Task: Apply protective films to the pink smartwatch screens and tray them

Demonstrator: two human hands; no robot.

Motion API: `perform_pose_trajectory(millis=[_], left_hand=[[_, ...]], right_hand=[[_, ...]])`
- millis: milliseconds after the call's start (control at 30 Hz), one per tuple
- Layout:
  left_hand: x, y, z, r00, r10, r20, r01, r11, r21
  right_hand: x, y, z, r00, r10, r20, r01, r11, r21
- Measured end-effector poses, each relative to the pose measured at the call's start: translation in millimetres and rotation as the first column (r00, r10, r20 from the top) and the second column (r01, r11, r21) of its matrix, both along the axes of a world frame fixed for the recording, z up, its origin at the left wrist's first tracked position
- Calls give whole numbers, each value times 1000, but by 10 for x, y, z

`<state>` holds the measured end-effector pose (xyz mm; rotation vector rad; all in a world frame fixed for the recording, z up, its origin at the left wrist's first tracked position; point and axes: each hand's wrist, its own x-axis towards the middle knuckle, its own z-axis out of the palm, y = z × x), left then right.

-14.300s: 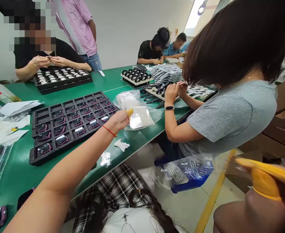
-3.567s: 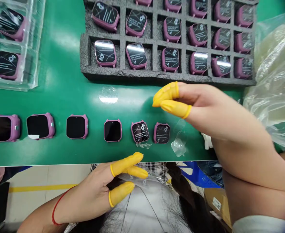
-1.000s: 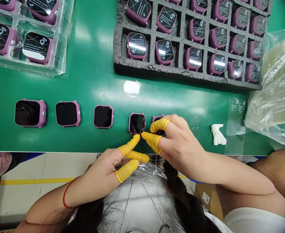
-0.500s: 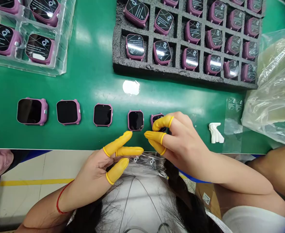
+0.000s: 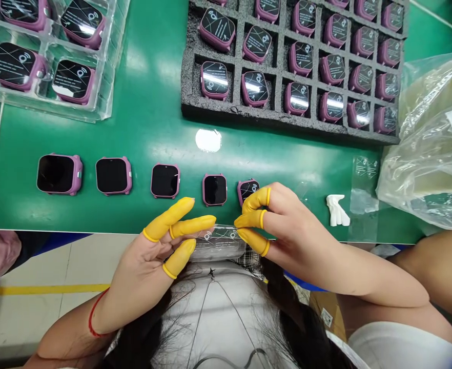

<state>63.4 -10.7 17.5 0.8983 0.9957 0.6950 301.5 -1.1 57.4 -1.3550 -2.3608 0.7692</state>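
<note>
My right hand, in yellow finger cots, pinches the right end of a clear printed film at the table's front edge. My left hand, also in yellow finger cots, is spread open at the film's left end; whether it touches the film I cannot tell. Just beyond my right fingers lies a smartwatch with a printed film on its screen, partly covered by them. To its left, a row of pink watches with bare dark screens includes a small one and a larger one.
A black foam tray of film-covered watches stands at the back. At back left is a clear plastic tray with more watches. A plastic bag, white finger cots and a film strip are on the right.
The clear film has come up from my lap to the table edge. My left hand has shifted left, and my right fingers have closed at the film's end.
</note>
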Motion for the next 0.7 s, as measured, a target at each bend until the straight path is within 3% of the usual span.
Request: perform_pose_trajectory(millis=[167, 367, 600, 700], left_hand=[[17, 8, 72, 990, 24, -140, -38, 995, -97], [24, 14, 95, 985, 15, -171, -34, 994, -108], [85, 16, 122, 990, 49, -134, -66, 990, -123], [60, 24, 90, 984, 34, -176, -53, 993, -103]], right_hand=[[-15, -81, -40, 996, -30, 81, 17, 987, 159], [4, -57, -39, 997, -30, 72, 20, 991, 133], [-17, -138, -65, 995, -8, 101, -15, 974, 226], [12, -131, 52, 999, 45, 10, -46, 990, 130]])
